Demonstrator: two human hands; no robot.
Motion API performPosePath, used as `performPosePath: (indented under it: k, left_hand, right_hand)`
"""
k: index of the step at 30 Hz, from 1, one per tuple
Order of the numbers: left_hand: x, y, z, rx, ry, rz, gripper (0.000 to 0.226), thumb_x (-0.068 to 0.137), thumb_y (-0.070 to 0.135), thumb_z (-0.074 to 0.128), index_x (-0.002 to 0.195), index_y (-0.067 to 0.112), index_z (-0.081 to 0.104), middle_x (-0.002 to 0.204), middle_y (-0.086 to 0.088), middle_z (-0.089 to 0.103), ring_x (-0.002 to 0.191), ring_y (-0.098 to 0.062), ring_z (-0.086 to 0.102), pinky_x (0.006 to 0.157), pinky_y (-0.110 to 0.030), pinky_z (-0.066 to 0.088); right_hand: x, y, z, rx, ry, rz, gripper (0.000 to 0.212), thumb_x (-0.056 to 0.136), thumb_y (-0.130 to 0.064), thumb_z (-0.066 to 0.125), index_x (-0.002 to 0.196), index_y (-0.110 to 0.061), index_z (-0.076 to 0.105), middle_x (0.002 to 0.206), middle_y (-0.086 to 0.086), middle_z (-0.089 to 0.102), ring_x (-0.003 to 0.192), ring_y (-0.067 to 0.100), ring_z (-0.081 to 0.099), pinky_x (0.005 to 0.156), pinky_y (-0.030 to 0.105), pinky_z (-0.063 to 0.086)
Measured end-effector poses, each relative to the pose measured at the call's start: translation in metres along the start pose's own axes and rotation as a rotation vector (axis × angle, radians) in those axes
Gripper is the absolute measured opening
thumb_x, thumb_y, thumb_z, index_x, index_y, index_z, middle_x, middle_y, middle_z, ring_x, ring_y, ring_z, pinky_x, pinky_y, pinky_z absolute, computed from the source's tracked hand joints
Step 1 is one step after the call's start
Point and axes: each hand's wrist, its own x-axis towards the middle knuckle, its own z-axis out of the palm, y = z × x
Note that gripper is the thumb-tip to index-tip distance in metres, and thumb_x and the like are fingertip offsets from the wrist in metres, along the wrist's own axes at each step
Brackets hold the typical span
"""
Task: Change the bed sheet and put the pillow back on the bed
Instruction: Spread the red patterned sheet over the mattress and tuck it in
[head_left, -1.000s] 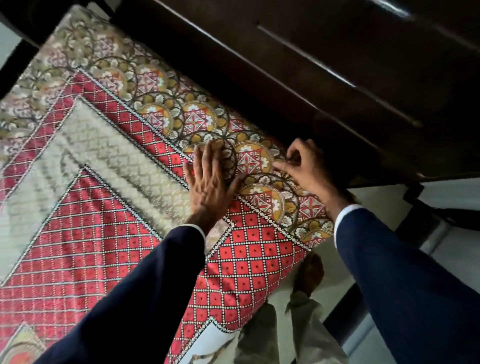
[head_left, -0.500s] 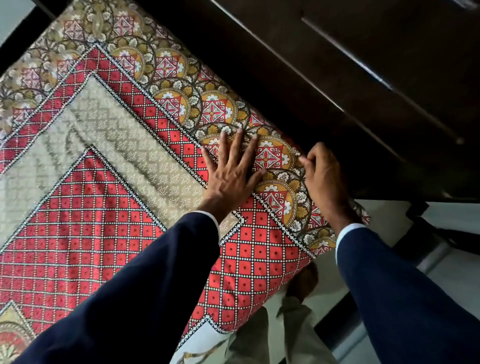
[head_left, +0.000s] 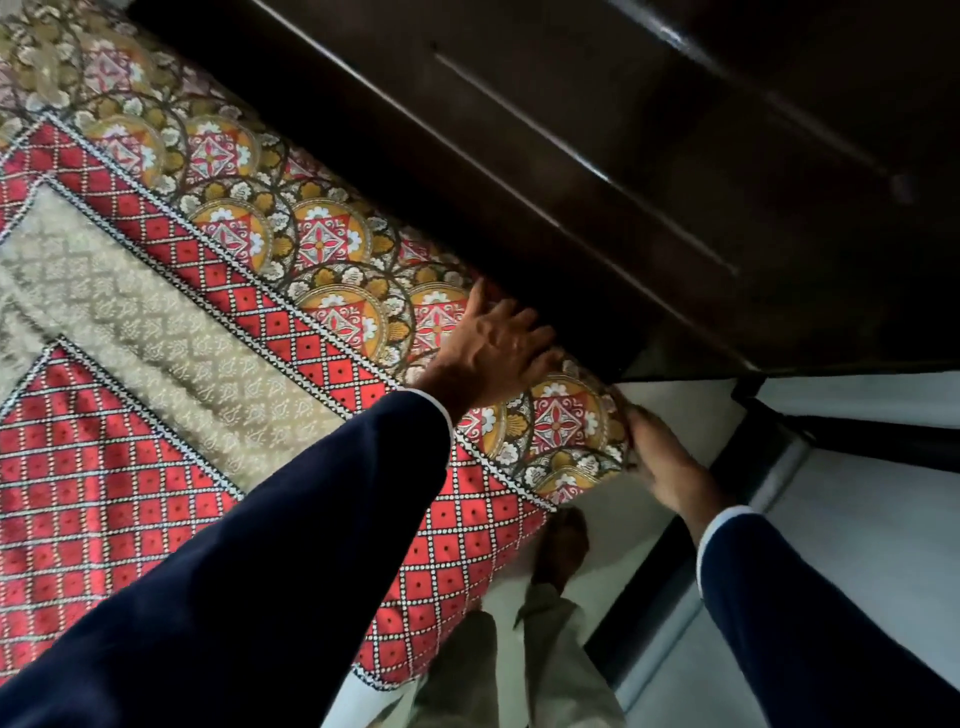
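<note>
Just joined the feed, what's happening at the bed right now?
A person in dark sleeves is fitting a red and gold patterned bed sheet at the mattress corner beside the dark wooden headboard. The left hand lies on top of the sheet near the headboard edge, fingers fairly straight. The right hand is at the corner's side, apparently tucking the sheet in; its fingertips are hidden. No pillow is in view.

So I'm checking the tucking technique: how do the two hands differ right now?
The left hand lies on top of the sheet at the headboard edge; the right hand is lower, against the sheet's corner from the side. The left hand's back shows fully; the right's fingertips are hidden. Both touch the sheet and wear dark sleeves.
</note>
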Motion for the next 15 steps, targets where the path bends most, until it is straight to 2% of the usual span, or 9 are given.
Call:
performPosePath:
  k: [3,6,9,12,14,15]
  left_hand:
    - [0.013,0.013,-0.003,0.029,-0.116,0.053,0.068,0.096,0.058,0.003,0.132,0.032,0.055,0.127,0.001,0.062,0.117,-0.027,0.056,0.102,-0.052,0.035]
    - [0.019,0.022,-0.004,0.031,-0.148,0.104,0.074,0.094,0.062,0.002,0.133,0.027,0.055,0.130,-0.001,0.060,0.119,-0.027,0.056,0.096,-0.047,0.038]
    - [0.016,0.027,-0.001,0.012,0.012,0.162,0.062,0.101,0.058,0.017,0.128,0.019,0.058,0.128,-0.006,0.060,0.113,-0.030,0.057,0.093,-0.047,0.042]
    - [0.012,0.031,0.001,0.041,0.032,0.274,0.055,0.103,0.056,0.020,0.136,0.022,0.050,0.132,-0.008,0.056,0.113,-0.029,0.056,0.089,-0.046,0.047]
    - [0.013,0.035,-0.001,0.071,-0.060,0.332,0.058,0.100,0.057,0.017,0.140,0.026,0.045,0.126,-0.008,0.061,0.107,-0.031,0.061,0.085,-0.044,0.048]
    - [0.018,0.038,-0.003,0.076,-0.117,0.323,0.062,0.097,0.059,0.015,0.142,0.028,0.045,0.126,-0.007,0.062,0.109,-0.032,0.062,0.088,-0.044,0.048]
  right_hand:
    - [-0.003,0.013,-0.006,0.240,0.083,-0.018,0.021,0.102,-0.023,0.052,0.085,-0.017,0.063,0.081,0.003,0.071,0.068,0.017,0.066,0.062,0.028,0.047]
    - [0.009,0.011,-0.013,0.401,0.263,-0.105,0.017,0.098,-0.026,0.062,0.082,-0.020,0.058,0.083,0.002,0.068,0.069,0.017,0.061,0.054,0.024,0.045]
    - [0.020,0.010,-0.010,0.455,0.428,-0.165,0.023,0.096,-0.022,0.065,0.074,-0.019,0.058,0.073,0.005,0.064,0.058,0.017,0.057,0.046,0.023,0.041]
    - [0.034,0.016,0.006,0.393,0.504,-0.179,0.024,0.094,-0.017,0.065,0.070,-0.019,0.058,0.066,0.003,0.060,0.058,0.021,0.057,0.056,0.035,0.048]
    - [0.045,0.020,0.018,0.360,0.532,-0.174,0.016,0.089,-0.020,0.066,0.075,-0.012,0.062,0.073,0.007,0.065,0.069,0.027,0.063,0.068,0.045,0.054]
    - [0.049,0.020,0.021,0.317,0.557,-0.170,0.016,0.086,-0.022,0.067,0.078,-0.009,0.065,0.077,0.010,0.068,0.075,0.031,0.066,0.073,0.046,0.055]
